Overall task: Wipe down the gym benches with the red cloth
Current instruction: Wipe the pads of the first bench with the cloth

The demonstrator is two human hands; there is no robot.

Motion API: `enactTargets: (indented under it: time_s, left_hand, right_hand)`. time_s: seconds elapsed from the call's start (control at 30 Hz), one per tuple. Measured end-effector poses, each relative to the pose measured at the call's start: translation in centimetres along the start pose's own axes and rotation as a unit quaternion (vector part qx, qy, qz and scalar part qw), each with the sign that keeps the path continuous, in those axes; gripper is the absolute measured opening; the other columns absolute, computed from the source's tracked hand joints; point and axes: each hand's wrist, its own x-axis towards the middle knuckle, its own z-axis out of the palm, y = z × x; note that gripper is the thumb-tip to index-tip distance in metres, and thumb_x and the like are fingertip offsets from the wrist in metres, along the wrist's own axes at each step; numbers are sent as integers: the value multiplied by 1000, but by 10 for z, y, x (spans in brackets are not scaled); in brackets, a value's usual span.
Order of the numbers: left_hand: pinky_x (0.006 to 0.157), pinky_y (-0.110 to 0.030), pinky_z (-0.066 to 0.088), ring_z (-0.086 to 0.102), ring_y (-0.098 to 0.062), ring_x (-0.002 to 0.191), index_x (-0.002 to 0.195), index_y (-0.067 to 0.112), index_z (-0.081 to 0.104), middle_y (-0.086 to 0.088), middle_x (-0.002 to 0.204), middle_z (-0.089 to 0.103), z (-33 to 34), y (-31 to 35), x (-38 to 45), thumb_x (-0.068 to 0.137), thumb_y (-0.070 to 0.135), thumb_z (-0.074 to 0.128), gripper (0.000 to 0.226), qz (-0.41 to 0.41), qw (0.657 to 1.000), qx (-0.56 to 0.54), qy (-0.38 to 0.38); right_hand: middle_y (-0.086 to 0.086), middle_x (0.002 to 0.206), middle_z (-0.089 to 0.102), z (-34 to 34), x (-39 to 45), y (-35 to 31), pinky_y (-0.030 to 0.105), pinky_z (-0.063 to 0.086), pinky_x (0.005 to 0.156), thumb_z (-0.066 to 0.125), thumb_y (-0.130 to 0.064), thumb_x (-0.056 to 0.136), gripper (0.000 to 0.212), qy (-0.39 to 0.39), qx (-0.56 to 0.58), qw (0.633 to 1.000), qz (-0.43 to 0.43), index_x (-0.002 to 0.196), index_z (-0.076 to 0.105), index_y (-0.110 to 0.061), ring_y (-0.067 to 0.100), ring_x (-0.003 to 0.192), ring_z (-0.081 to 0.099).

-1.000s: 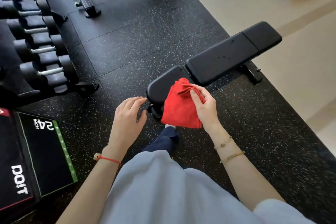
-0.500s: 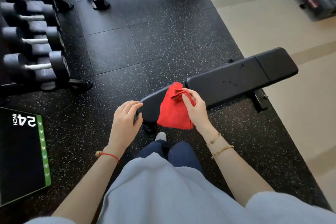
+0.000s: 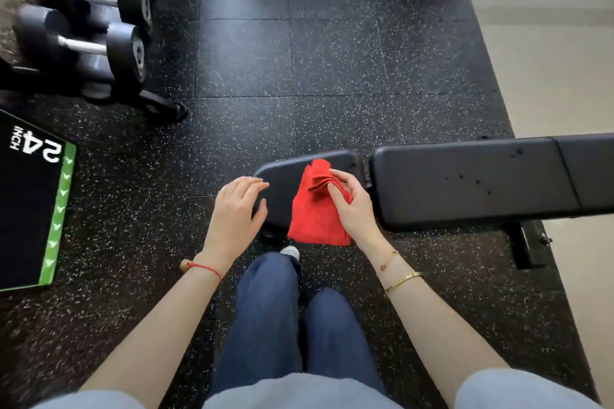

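Since a second ago you've stepped closer; your right hand (image 3: 352,209) pinches the red cloth (image 3: 315,219) over the bench (image 3: 471,183), which runs rightward; left hand (image 3: 234,212) spread.

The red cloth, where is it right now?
In the head view the red cloth hangs low of centre, pinched by the right hand over the bench's small seat pad, right of the left hand.

A black bench (image 3: 465,183) and a dumbbell rack (image 3: 99,53) stand on speckled rubber floor (image 3: 332,60).
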Motion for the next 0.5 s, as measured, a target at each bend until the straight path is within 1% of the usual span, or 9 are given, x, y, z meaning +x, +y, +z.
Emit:
enactTargets:
  time_s: [0.13,0.27,0.3,0.4,0.5]
  left_hand:
    - [103,-47,46,61,-27,118,117,8,67,-5,120,67,71,-23,-8,88,5,65,29,-5,1000,6,18]
    - [103,-47,46,60,-28,118,118,8,67,-6,122,67,135,-51,-11,88,5,65,30,-7,999,10,35]
    - [103,-48,46,61,-29,118,118,7,67,-6,122,67,149,-57,-10,88,4,65,30,-3,999,10,41]
    - [104,-46,45,61,-30,118,118,6,67,-8,122,67,183,-73,-6,88,4,65,30,12,998,15,65]
    - [106,-45,44,60,-29,118,118,6,67,-8,123,67,209,-85,-5,89,6,65,30,20,995,25,98]
  right_hand:
    - [-6,125,65,6,31,67,40,43,108,61,-21,95,33,-12,-7,999,-37,127,57,-21,10,118,60]
    - [-10,123,65,11,59,123,26,44,103,60,-13,94,42,-18,-45,993,-106,134,51,-22,6,116,59]
    - [-9,121,66,11,66,134,24,44,101,60,-12,94,43,-16,-59,990,-127,135,50,-23,6,115,60]
    - [-6,123,65,8,86,161,24,46,100,58,-9,92,48,18,-130,972,-197,138,48,-22,5,115,60]
    - [-7,130,60,4,99,181,24,46,94,59,-10,88,55,68,-224,939,-251,140,46,-23,7,117,58]
